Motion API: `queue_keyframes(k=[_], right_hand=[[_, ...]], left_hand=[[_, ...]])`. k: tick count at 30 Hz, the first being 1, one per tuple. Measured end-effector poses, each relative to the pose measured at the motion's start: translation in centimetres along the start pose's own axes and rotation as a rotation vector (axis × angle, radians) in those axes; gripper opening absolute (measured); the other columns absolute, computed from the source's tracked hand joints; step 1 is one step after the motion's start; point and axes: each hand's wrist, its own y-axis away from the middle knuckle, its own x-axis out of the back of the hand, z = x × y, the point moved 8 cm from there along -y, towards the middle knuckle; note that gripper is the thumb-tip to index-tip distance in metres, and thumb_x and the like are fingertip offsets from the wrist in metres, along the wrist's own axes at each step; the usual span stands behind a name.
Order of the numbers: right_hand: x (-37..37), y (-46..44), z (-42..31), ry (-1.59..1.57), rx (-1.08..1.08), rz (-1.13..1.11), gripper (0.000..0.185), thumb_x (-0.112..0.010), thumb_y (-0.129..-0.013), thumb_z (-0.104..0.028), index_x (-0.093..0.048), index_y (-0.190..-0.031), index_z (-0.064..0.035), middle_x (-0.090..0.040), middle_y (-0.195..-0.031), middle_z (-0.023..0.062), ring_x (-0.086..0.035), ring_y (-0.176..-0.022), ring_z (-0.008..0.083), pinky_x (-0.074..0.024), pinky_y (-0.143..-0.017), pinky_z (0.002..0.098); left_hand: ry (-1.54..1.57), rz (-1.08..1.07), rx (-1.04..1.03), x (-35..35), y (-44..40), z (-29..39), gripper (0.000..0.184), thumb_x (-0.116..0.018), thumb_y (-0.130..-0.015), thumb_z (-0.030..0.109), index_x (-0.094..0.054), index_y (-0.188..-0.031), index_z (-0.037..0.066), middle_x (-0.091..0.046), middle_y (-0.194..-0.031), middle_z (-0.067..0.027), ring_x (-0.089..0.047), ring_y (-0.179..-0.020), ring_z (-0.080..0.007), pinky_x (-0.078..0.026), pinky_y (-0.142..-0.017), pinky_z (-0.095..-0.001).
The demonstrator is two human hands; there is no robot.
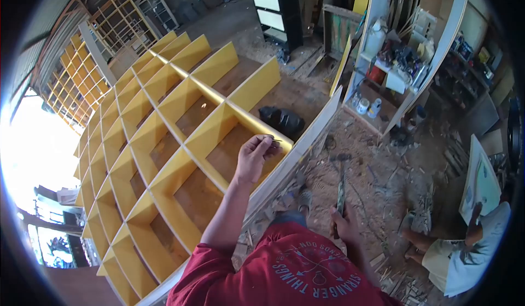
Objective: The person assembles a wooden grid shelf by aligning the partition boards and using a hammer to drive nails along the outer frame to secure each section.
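Observation:
My left hand is raised over the near corner of a large yellow wooden lattice, its fingers pinched on a thin dark nail. Just beyond the fingertips runs a pale edge board of the lattice. Lower on the right, my right hand grips the handle of a hammer. The hammer points away from me above the littered floor, with its head at the far end. The fingers of the right hand are partly hidden around the handle.
A black bag-like bundle lies beside the lattice. An open shelf with bottles and cans stands ahead right. At the lower right another person sits near a pale panel. Wood scraps litter the floor.

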Motion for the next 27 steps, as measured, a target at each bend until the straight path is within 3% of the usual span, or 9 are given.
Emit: queue_keyframes(k=[3, 8, 13, 20, 23, 26, 27], right_hand=[[-3.9, 1.7, -1.6, -0.131, 0.213, -0.002, 0.02, -0.064, -0.107, -0.017, -0.052, -0.115, -0.0049, -0.057, -0.071, 0.0015, -0.056, -0.05, 0.0097, -0.0438, -0.044, 0.0281], [-9.8, 4.9, -4.2, -0.087, 0.175, -0.038, 0.027, -0.069, -0.104, -0.013, -0.049, -0.12, -0.0049, -0.059, -0.075, 0.0005, -0.053, -0.051, 0.0056, -0.0425, -0.046, 0.0237], [-13.5, 7.9, -0.9, 0.108, 0.28, -0.088, 0.033, -0.075, -0.1, -0.012, -0.05, -0.12, -0.0045, -0.063, -0.082, 0.0009, -0.053, -0.054, 0.0038, -0.0422, -0.047, 0.0224], [-19.5, 14.2, 6.1, -0.059, 0.065, 0.007, 0.029, -0.072, -0.101, -0.008, -0.05, -0.119, -0.0048, -0.063, -0.083, 0.0014, -0.054, -0.054, 0.0048, -0.0401, -0.046, 0.0228], [-23.5, 17.8, 9.6, -0.131, 0.01, 0.126, 0.028, -0.072, -0.101, -0.007, -0.05, -0.119, -0.0053, -0.063, -0.083, 0.0017, -0.052, -0.052, 0.0046, -0.0376, -0.044, 0.0227], [-28.1, 21.9, 13.1, -0.218, -0.029, 0.188, 0.029, -0.073, -0.101, -0.009, -0.051, -0.118, -0.0057, -0.062, -0.081, 0.0008, -0.05, -0.05, 0.0042, -0.0362, -0.043, 0.0229], [-29.3, 23.5, 14.6, -0.204, -0.053, 0.188, 0.028, -0.073, -0.101, -0.01, -0.051, -0.117, -0.0056, -0.062, -0.08, 0.0007, -0.05, -0.05, 0.0041, -0.0363, -0.042, 0.0229]], left_hand=[[0.05, -0.004, 0.097, -1.0, 7.4, -0.7, 0.019, -0.063, -0.109, 0.019, -0.067, -0.116, 0.002, -0.075, -0.105, -0.01, -0.076, -0.095, -0.0216, -0.062, -0.09, -0.0363], [-0.016, -0.045, 0.229, -1.2, 17.7, -3.2, 0.019, -0.063, -0.109, 0.015, -0.067, -0.118, 0.0, -0.075, -0.109, -0.0113, -0.076, -0.099, -0.021, -0.063, -0.093, -0.039], [-0.049, -0.036, 0.265, 0.1, 25.3, -4.3, 0.017, -0.066, -0.107, 0.012, -0.068, -0.115, -0.003, -0.075, -0.109, -0.0115, -0.075, -0.1, -0.0191, -0.063, -0.095, -0.0375], [-0.172, -0.169, 0.32, 5.1, 32.2, -3.3, 0.021, -0.067, -0.107, 0.012, -0.064, -0.121, -0.003, -0.074, -0.106, -0.0106, -0.074, -0.098, -0.019, -0.062, -0.093, -0.0334], [0.273, -0.193, 0.439, 9.9, 36.5, -4.4, 0.02, -0.067, -0.107, 0.013, -0.063, -0.121, 0.0, -0.074, -0.108, -0.0097, -0.072, -0.09, -0.0164, -0.06, -0.084, -0.0287], [0.404, -0.308, 0.574, 13.5, 41.5, -3.3, 0.019, -0.066, -0.106, 0.01, -0.063, -0.121, -0.001, -0.072, -0.116, -0.0094, -0.067, -0.107, -0.0128, -0.056, -0.094, -0.0313], [0.254, -0.328, 0.555, 14.1, 42.8, -2.8, 0.019, -0.068, -0.106, 0.011, -0.064, -0.12, -0.001, -0.073, -0.113, -0.0082, -0.066, -0.098, -0.0124, -0.055, -0.089, -0.0298]])
